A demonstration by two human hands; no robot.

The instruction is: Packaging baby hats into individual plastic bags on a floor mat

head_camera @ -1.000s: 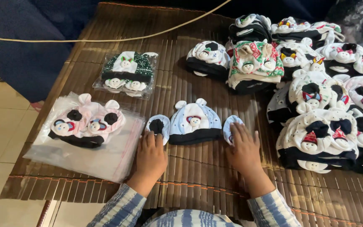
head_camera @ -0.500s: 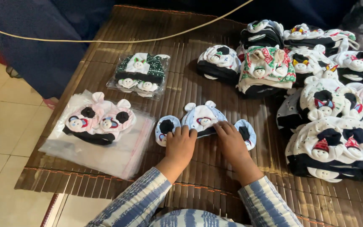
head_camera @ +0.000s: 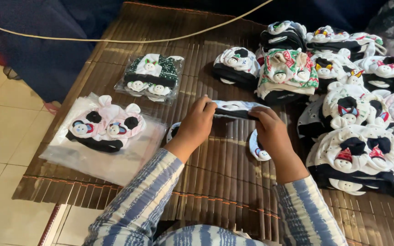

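Head view caught you mid-fold: left hand (head_camera: 197,124) and right hand (head_camera: 270,132) pinched the hat (head_camera: 233,109). Next called for pressing it flat on the mat (head_camera: 215,177)

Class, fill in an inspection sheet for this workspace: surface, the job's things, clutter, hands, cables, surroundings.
Surface: brown slatted mat on a tiled floor.
Job's things: light blue baby hat, lifted and folded; two matching mittens lie below on the mat.
Clutter: pink set on clear bags; green bagged set; piled hat sets at right.
Hands: left hand and right hand both grip the hat.
Cables: pale cord crosses the top.
Surroundings: dark blue cloth.
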